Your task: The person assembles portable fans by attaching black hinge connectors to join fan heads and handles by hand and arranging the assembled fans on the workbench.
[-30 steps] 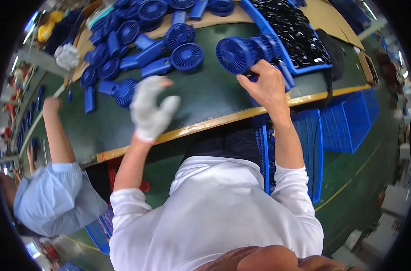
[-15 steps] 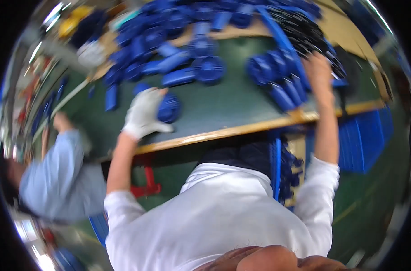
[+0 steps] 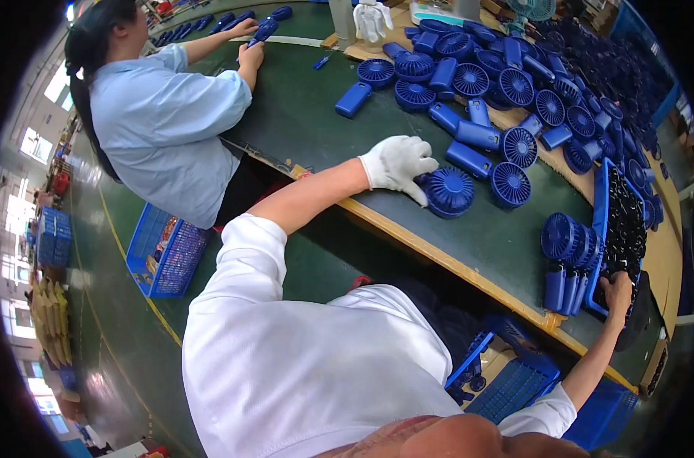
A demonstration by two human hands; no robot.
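A round blue plastic handheld fan with a ribbed grille (image 3: 448, 191) is lain flat on the dark green table top (image 3: 316, 130), just inside its wooden front edge, and is touched by the left hand in a white knit glove (image 3: 397, 162). The gloved fingers (image 3: 417, 195) are spread and laid against the fan's left rim rather than closed around it, so the fan is steadied, not lifted. Its grille is turned upward, its radial slats are plainly shown, and its handle is hidden.

The bare right hand (image 3: 616, 291) is stretched far to the right and rested on the edge of a blue plastic tray of small black parts (image 3: 628, 221); whether something is pinched there cannot be told. Beside it, a row of upright blue fans (image 3: 567, 256) is leaned against the tray wall, seemingly so that they are kept together. More blue fans (image 3: 507, 84) are heaped further back. A person in a light blue shirt (image 3: 164, 122) is seated at the same table, with both hands on a blue piece.
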